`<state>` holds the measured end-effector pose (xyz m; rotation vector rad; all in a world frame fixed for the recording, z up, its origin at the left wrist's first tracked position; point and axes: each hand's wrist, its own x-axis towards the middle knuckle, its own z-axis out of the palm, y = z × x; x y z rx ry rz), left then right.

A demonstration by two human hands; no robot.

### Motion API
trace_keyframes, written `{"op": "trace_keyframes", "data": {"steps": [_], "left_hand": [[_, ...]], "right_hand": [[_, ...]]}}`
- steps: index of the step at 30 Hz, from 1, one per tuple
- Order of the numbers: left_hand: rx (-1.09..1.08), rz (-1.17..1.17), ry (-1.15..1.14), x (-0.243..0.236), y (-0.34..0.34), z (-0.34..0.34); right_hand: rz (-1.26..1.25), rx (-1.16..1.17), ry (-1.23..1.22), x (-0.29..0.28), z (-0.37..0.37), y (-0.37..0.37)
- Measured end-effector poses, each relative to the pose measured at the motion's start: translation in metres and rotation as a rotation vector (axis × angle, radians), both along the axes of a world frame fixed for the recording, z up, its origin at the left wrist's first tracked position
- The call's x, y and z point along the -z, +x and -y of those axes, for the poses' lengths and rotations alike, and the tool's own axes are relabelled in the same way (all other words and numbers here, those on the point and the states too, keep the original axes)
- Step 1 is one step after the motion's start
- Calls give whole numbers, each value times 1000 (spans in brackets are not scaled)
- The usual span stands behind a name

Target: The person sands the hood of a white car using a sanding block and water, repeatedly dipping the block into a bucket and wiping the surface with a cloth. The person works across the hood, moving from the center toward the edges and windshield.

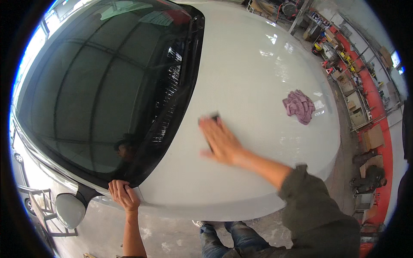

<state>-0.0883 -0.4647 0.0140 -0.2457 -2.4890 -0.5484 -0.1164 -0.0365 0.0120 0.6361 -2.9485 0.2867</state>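
A white car hood (241,86) spreads out in front of me. My right hand (221,139) is over its middle, blurred by motion, palm down. A small dark pad (214,116) shows at its fingertips, mostly hidden under the hand; its exact kind I cannot make out. My left hand (124,195) leans on the car at the near lower corner of the dark windshield (99,86), fingers lying over the edge with nothing seen in them. Further right on the hood lies a crumpled purple cloth (300,106), apart from both hands.
A white side mirror (70,210) juts out left of my left forearm. Beyond the hood, cluttered shelves (352,99) run along a red and white wall. A crouching person (372,179) is at the far right. A metal frame stand (47,210) is on the left.
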Motion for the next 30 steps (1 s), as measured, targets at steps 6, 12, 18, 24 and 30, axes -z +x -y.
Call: {"op": "trace_keyframes", "data": {"steps": [6, 12, 18, 24, 30], "left_hand": [[51, -60, 20, 18, 1, 23], [14, -13, -23, -23, 5, 11], [6, 19, 60, -11, 4, -6], [1, -14, 18, -11, 13, -4], [13, -4, 24, -14, 6, -4]], "right_hand": [[258, -392, 15, -27, -35, 48], [103, 45, -48, -25, -58, -103], [99, 83, 27, -24, -39, -16], [442, -263, 66, -36, -87, 86], [121, 72, 55, -44, -120, -95]]}}
